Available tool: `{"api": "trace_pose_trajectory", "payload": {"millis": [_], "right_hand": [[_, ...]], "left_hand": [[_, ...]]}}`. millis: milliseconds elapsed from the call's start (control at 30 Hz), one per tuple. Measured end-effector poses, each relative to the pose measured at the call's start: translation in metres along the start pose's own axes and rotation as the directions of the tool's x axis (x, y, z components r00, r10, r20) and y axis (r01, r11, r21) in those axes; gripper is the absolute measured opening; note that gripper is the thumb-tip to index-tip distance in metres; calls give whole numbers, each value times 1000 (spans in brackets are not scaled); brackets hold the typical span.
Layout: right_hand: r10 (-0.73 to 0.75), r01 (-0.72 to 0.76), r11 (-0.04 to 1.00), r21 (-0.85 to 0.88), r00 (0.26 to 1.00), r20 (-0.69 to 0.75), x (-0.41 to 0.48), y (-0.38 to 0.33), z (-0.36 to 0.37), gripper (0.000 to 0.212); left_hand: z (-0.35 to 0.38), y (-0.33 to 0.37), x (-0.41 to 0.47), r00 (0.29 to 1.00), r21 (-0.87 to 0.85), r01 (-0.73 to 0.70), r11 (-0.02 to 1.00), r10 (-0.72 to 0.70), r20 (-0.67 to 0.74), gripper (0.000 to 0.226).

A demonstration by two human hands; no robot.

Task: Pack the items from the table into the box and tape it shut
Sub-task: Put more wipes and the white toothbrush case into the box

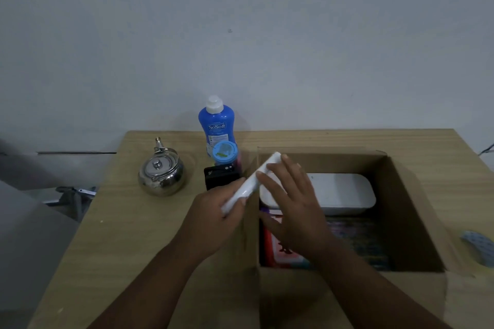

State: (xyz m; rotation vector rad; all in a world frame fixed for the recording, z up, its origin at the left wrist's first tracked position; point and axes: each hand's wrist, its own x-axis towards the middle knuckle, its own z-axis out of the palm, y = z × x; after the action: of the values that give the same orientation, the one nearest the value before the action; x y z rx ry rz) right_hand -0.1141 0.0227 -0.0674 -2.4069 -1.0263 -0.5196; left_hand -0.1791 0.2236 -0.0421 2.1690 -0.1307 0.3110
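An open cardboard box sits on the right of the wooden table. Inside lie a white rectangular container and colourful flat packages. Over the box's left wall, both hands hold a slim white tube-like item, tilted. My left hand grips its lower end. My right hand lies over its upper part with fingers stretched along it. On the table to the left stand a steel kettle, a blue bottle, a blue-lidded jar and a small black box.
A grey-blue wall rises behind the table. A blue-grey object lies at the table's right edge beside the box. Left of the table there is a grey surface and some metal parts on the floor.
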Motion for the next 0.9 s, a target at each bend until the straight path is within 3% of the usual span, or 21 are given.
{"api": "trace_pose_trajectory", "payload": {"millis": [67,167,333,367,467,600,833,900], "right_hand": [[-40,42,998,-53,999,35,-4,21,-20,55],[-49,53,998,-15,982,180,-6,45,-45,41],[163,-146,987,-73,908,386,-27,89,-65,28],[200,-171,979,-106,887,416,-32,100,-65,28],[288,-237,957,-165,830,478,-51,126,-63,26],[364,-265,931,-252,732,576,-68,141,-58,29],[436,-155,849,-504,744,506,-62,128,-41,38],[470,-148,821,-551,723,506,-61,128,-40,32]], "left_hand": [[15,11,8,995,-36,-45,998,48,86,36],[42,25,19,984,-30,-4,1000,9,178,44],[81,34,28,962,72,149,986,-161,219,56],[86,31,25,961,126,138,982,-164,224,56],[100,20,17,970,362,-75,929,-16,243,44],[107,12,18,960,502,-144,853,-2,278,40],[110,12,20,943,596,-191,780,-23,332,43],[111,13,20,943,600,-189,777,-26,331,44]]}}
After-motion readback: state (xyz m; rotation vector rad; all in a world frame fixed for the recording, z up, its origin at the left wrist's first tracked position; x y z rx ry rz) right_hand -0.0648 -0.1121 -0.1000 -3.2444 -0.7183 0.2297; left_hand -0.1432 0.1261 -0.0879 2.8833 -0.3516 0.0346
